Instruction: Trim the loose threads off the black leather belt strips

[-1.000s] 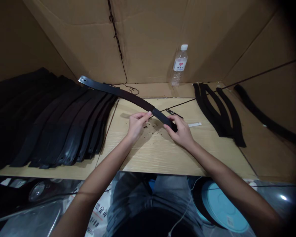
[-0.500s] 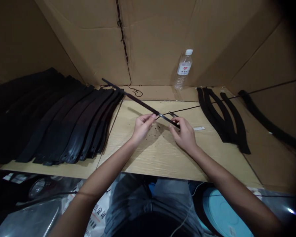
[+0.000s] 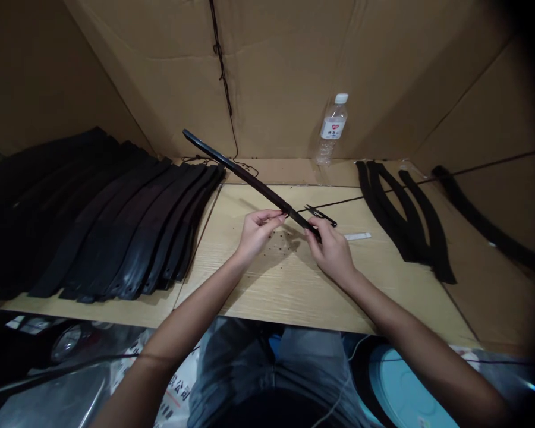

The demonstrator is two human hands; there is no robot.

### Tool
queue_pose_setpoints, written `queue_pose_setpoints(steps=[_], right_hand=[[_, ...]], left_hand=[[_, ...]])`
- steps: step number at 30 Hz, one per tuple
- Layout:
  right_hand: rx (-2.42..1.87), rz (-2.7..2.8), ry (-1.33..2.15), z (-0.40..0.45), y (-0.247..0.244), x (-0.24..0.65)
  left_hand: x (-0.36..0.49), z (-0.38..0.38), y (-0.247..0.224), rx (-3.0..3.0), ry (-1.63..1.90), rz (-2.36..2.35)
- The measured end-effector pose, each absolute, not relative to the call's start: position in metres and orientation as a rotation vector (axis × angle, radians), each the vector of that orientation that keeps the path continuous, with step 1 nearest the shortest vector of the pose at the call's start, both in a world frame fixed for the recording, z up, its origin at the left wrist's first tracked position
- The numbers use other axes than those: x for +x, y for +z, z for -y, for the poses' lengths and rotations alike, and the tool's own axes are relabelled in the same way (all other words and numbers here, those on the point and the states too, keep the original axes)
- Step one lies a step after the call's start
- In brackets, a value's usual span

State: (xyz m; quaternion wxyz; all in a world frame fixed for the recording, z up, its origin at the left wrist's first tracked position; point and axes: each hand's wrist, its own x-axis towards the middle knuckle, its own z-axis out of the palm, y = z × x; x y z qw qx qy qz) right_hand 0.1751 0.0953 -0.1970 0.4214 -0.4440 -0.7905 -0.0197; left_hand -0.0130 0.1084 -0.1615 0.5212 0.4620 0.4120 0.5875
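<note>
A long, flat black strip (image 3: 254, 183) is held slantwise above the table, its rounded far end up to the left. My right hand (image 3: 332, 246) is closed around its lower end. At the strip's middle, my left hand (image 3: 256, 235) pinches with thumb and fingers against its lower edge, where a thin dark cord (image 3: 339, 201) comes in from the right. The cord appears to pass into the left fingertips, though the strip partly hides this. Black thread snips (image 3: 321, 215) lie just beyond my right hand, beside a small white strip (image 3: 359, 236).
Many black curved strips (image 3: 129, 238) lie overlapped on the left. Several more strips (image 3: 392, 214) are at the right. A plastic bottle (image 3: 333, 128) stands against the cardboard wall (image 3: 276, 77). Dark crumbs dot the wooden table (image 3: 267, 297). A turquoise lid (image 3: 405, 386) shows below.
The black strip has turned about its length, from nearly edge-on to showing more of its face, and its far end is slightly higher. My right hand has shifted a little left, uncovering the snips.
</note>
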Motion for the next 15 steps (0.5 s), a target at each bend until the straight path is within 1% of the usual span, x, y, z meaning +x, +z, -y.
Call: queue_pose_setpoints(steps=[10,15], right_hand=[[-1.103,1.981,0.136,-0.0932,-0.1915,0.1744],[-1.076,1.944,0.062,-0.0957,-0.1931,0.1735]], left_hand=[[-0.0097,-0.1038,-0.1542,1.180,1.428,-0.982],[-0.0114,-0.1028,-0.1525,1.252,1.442,-1.013]])
